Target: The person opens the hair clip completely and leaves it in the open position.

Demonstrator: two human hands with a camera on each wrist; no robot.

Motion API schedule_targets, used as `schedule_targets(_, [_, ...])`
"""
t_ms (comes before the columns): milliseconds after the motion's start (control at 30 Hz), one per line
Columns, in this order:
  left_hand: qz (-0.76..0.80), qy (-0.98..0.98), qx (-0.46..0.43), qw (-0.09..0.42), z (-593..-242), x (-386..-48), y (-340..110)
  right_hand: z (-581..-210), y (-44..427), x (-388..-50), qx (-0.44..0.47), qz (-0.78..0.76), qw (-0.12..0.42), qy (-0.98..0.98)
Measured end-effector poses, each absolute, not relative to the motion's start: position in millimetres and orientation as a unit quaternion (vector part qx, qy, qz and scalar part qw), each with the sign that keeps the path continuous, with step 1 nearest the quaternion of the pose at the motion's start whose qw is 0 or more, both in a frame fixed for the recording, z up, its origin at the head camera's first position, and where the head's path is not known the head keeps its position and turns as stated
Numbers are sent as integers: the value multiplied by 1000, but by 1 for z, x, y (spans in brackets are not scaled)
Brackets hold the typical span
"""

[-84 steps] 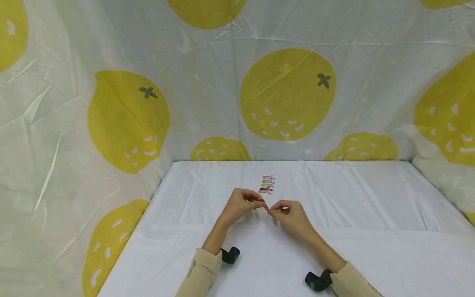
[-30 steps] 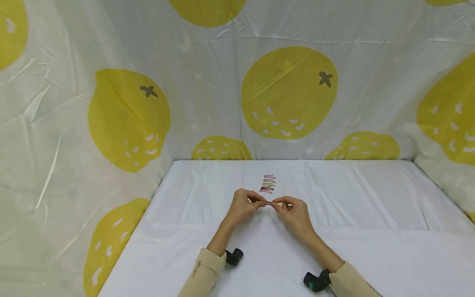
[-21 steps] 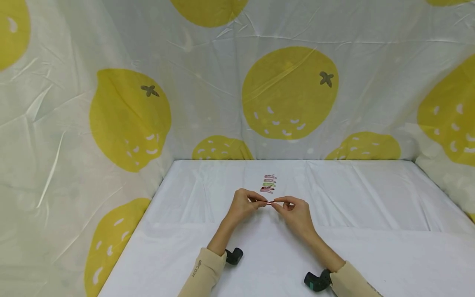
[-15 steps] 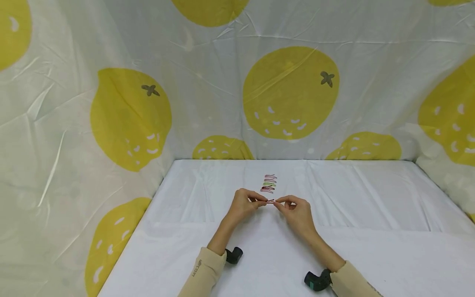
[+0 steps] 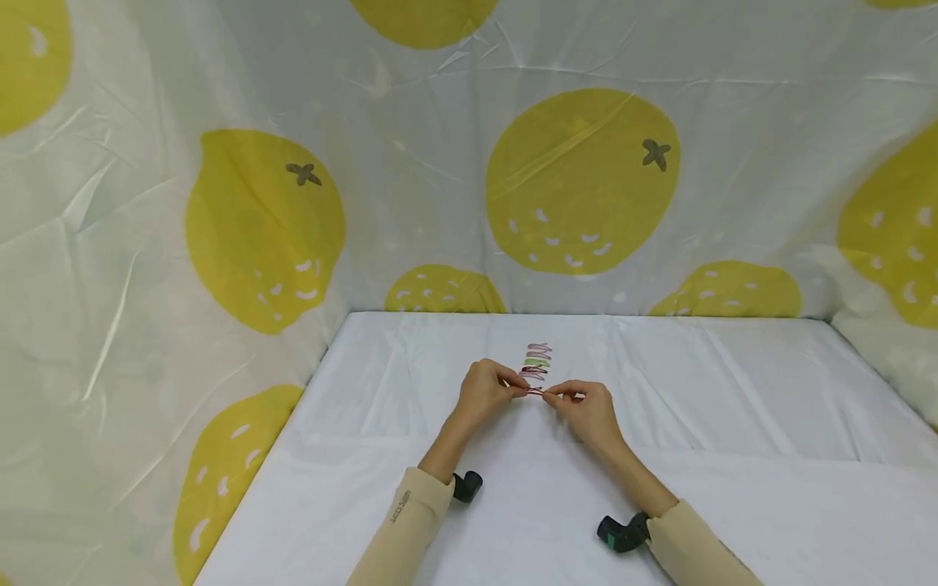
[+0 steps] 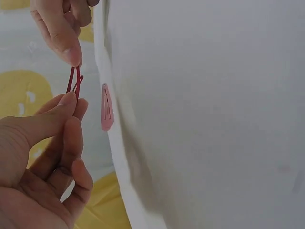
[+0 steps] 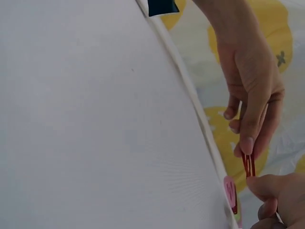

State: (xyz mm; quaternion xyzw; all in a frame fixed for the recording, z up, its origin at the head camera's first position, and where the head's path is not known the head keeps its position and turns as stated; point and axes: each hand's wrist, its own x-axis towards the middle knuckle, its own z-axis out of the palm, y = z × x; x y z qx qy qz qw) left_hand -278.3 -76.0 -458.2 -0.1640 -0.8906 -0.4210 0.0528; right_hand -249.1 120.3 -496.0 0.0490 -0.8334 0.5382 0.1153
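A red snap hair clip (image 5: 536, 391) is held up between both hands, roughly level in the head view. My left hand (image 5: 484, 392) pinches one end between thumb and index finger. The other end is pinched by my right hand (image 5: 590, 413). In the left wrist view, a thin prong of the red clip (image 6: 78, 86) stands out from its frame. Just beyond the hands lies a column of several hair clips (image 5: 537, 355), pink, green and dark red, on the white cloth. The nearest pink clip (image 6: 107, 109) shows beside the hands in the left wrist view.
White cloth (image 5: 696, 391) covers the table, with folds across it. A lemon-print curtain (image 5: 410, 179) hangs behind and at the sides. Black wrist cameras (image 5: 623, 533) sit by the tan sleeves (image 5: 410, 521).
The red clip hung slanted at first and has been turned level. Its strips now look spread apart. Both hands have shifted slightly forward, nearer the column of clips.
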Motion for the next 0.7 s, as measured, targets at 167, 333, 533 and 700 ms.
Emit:
schedule_targets(167, [-403,-900,-158,48,-457,-290,-73,-499,121,-263,40,527,125,-840])
schedule_targets(333, [-392,-906,-156,32,-462,-298,-75,-503,118,-270,43,518,138,-843])
schedule_targets(533, [-395,-907,-144,16,-468,-302,-78,-509,114,-273,40,516,140,-844])
schedule_targets(700, [-392,-909,-139,13,-468,-303,-81,-511,111,-273,43,517,146,-843])
